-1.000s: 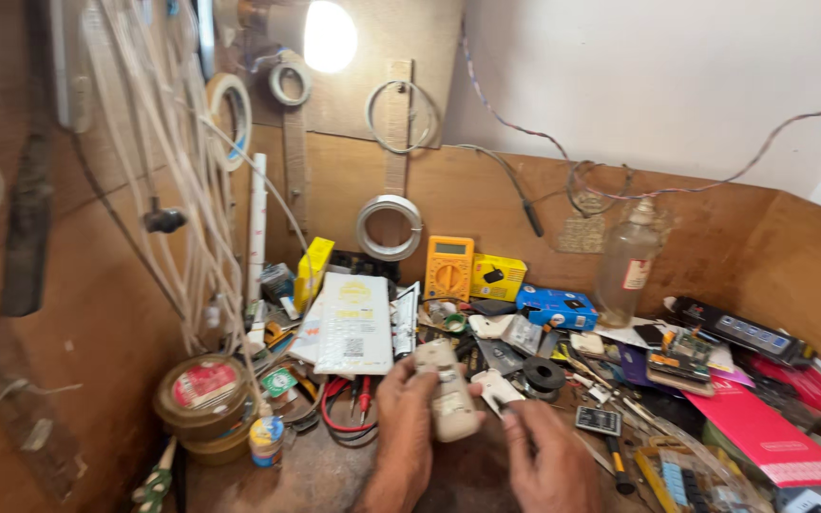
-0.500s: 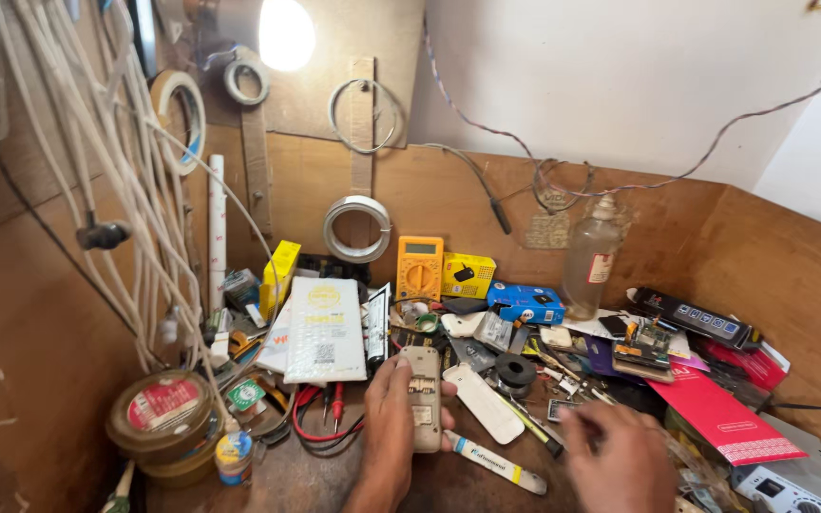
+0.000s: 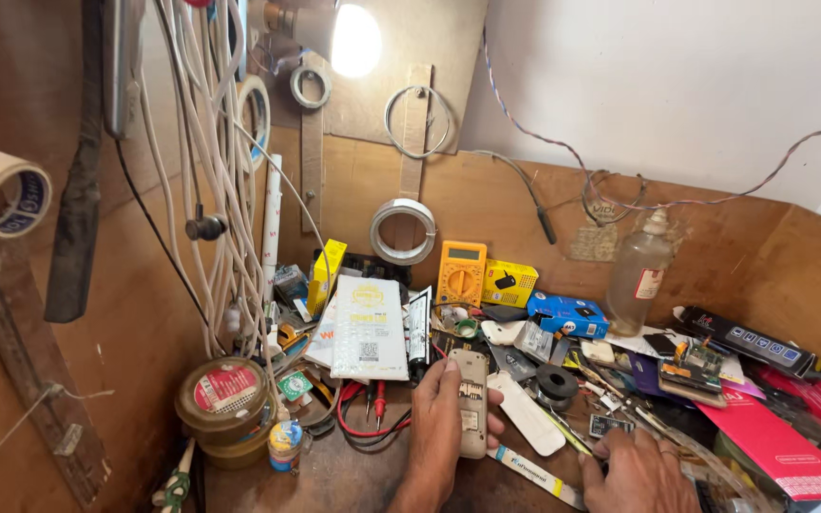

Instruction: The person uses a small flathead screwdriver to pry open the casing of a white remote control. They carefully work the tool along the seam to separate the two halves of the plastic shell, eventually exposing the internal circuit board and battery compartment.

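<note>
Holding a small beige rectangular handset with its keypad board bared (image 3: pixel 472 404), my left hand (image 3: pixel 439 427) wraps it near the bench's front middle, fingers pinching its long edges. It looks light, stiff and fragile; I'd grip the plastic sides, never the board. My right hand (image 3: pixel 639 470) rests, loosely spread, on clutter to the right, beside a white plastic cover (image 3: pixel 525 413).

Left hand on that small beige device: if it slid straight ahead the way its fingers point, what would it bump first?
Probably the white booklet just beyond the left hand and its beige device; depth is unclear.
</note>
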